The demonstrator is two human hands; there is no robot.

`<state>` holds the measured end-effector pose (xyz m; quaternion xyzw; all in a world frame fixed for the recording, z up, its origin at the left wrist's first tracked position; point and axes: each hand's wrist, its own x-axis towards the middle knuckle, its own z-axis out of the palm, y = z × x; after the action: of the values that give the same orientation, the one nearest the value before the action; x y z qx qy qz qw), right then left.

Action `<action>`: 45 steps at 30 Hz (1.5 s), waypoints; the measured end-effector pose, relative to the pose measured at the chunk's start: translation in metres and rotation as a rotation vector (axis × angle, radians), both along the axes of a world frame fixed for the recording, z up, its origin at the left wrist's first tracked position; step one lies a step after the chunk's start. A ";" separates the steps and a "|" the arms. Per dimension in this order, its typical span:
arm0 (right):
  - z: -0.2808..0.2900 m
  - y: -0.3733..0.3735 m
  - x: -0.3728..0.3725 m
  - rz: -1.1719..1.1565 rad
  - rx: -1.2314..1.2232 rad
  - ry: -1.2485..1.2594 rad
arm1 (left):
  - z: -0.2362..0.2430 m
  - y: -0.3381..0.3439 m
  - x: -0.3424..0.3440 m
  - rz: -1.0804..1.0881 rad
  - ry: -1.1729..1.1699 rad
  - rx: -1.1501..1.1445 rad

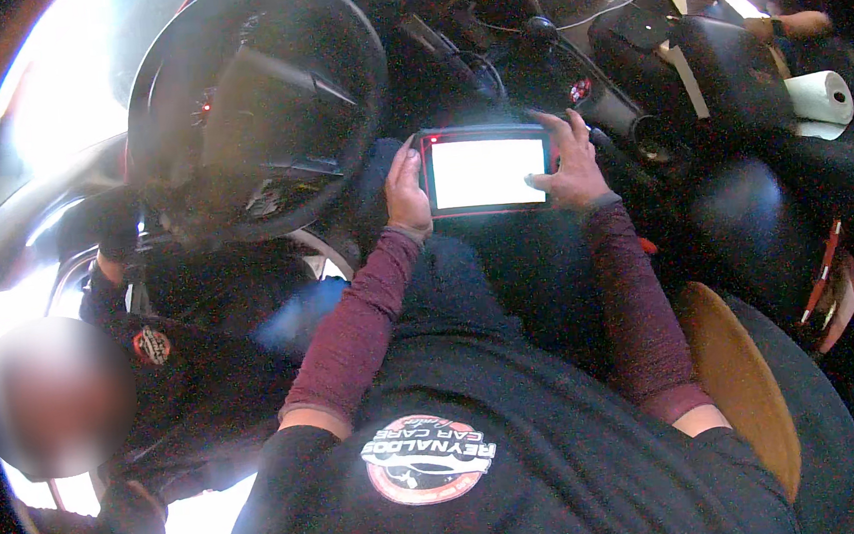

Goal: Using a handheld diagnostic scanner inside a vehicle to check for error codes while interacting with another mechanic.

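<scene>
Head view: tablet (pixel 486 170) held over lap, right of steering wheel (pixel 259 105). Left hand (pixel 406 190) fingers pinching left edge; right hand (pixel 569 160) fingers spread along right edge, thumb on screen. Best kept level, grip steady, light taps.

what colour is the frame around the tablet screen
Red, around the tablet with its bright white screen; it shows in the head view.

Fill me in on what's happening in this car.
A person sits in the driver's seat holding a tablet with a lit screen. The left hand grips its left edge; the right hand holds the right edge, thumb on the screen. The steering wheel is just left of the tablet. Another person in dark clothes crouches at the open door, and a paper roll lies on the passenger side.
</scene>
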<state>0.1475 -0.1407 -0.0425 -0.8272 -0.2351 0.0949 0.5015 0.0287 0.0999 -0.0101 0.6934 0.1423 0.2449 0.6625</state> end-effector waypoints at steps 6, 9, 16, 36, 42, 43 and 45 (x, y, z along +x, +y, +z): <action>-0.003 -0.003 0.000 -0.022 0.024 -0.020 | 0.001 -0.001 0.001 0.019 -0.007 0.215; -0.006 -0.002 0.001 -0.015 0.019 -0.036 | 0.007 -0.009 -0.001 0.020 0.018 0.039; -0.003 -0.002 0.000 0.000 0.001 -0.051 | 0.009 -0.010 -0.001 0.012 -0.007 -0.031; 0.002 -0.006 0.001 0.049 -0.014 0.022 | 0.025 -0.017 -0.005 0.004 0.024 0.132; -0.010 -0.008 0.003 0.032 0.038 -0.018 | 0.018 -0.016 -0.005 0.041 0.062 0.187; -0.005 -0.008 0.001 0.037 0.048 0.013 | 0.017 -0.015 -0.005 0.036 0.056 0.151; -0.004 -0.009 0.001 0.040 0.055 0.043 | 0.010 -0.010 -0.003 0.028 0.049 0.114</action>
<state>0.1489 -0.1496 -0.0465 -0.8060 -0.2432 0.1161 0.5271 0.0256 0.0898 0.0003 0.7338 0.1539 0.2447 0.6148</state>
